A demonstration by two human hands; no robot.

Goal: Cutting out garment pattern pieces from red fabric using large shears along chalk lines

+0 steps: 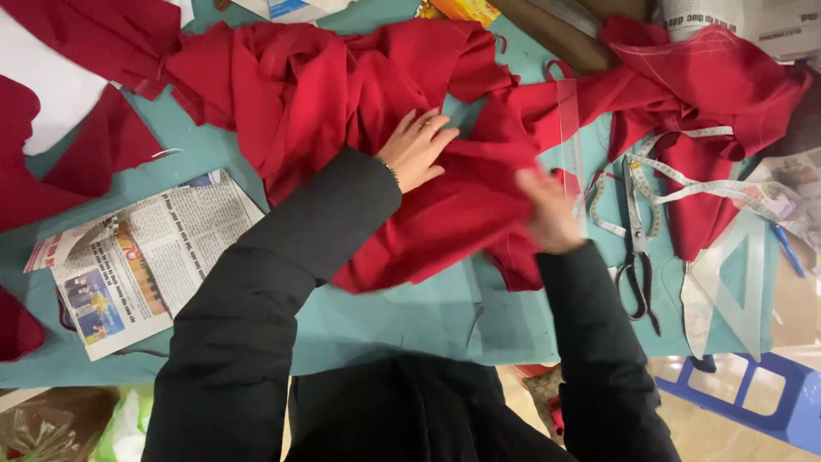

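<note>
Red cloth (428,214) lies rumpled across the frame's centre — far from smoothed. Left hand (416,150) presses flat on it, fingers spread, gripping nothing. Right hand (547,214), blurred, touches its right edge — closed or not, I cannot tell. Scissors (635,248) lie untouched at right.

The right hand (547,214) is smeared by motion, so its fingers cannot be counted, and its grip on the red cloth (428,214) is perhaps a pinch. The cloth hides much of the worktop (385,316) and part of the clear ruler (571,145). At 9 o'clock more red pieces (26,180) run off the edge. At 12 o'clock papers (291,8) are cut off. The newspaper (137,257) print is too small to read.
</note>
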